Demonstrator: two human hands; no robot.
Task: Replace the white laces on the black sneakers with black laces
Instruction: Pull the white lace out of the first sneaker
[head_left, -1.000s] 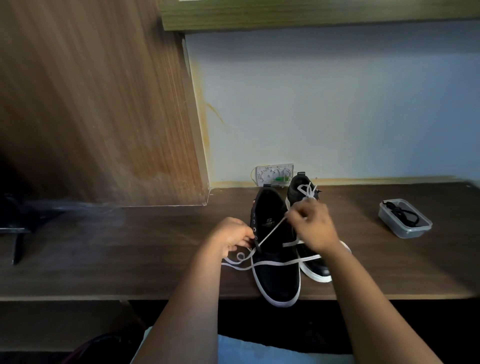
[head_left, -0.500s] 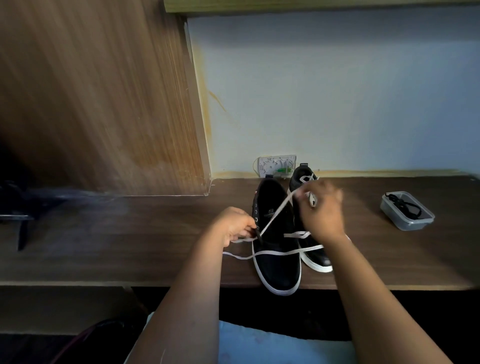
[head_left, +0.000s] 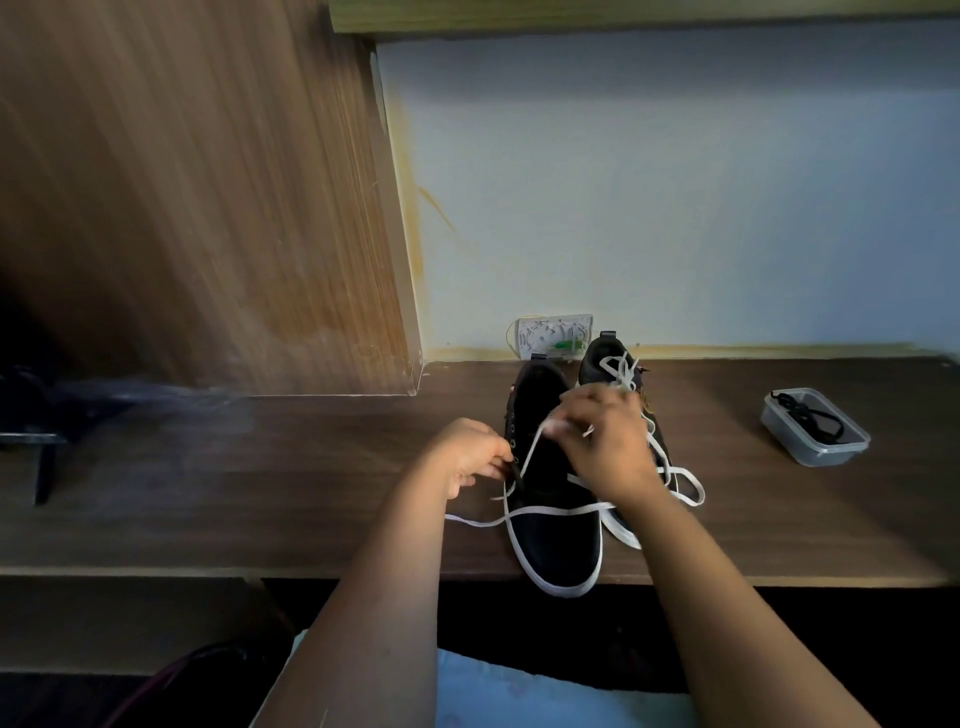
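Here both forearms reach in from the near edge toward the pair of black sneakers on the dark wooden counter (head_left: 260, 499). The left hand (head_left: 467, 457) sits at the left side of the nearer sneaker (head_left: 550, 519), knuckles up, its fingers (head_left: 496, 467) curled and pinching the shoe's edge by the eyelets. The right hand (head_left: 608, 441) hovers over the same shoe, wrist bent and back of the hand toward the camera — its fingers are bunched tight on the white lace (head_left: 530, 457), which runs taut from that pinch down to the eyelets beside the left hand. More of the lace lies slack across the toe and trails off to the left on the counter, and a loop lies to the right of the shoes. The farther sneaker (head_left: 605, 358) stands just beside the first, partly hidden by the right hand, its own white lace loose at the top. Well off to the right, a clear plastic container (head_left: 815, 434) holds the black laces (head_left: 808, 418).
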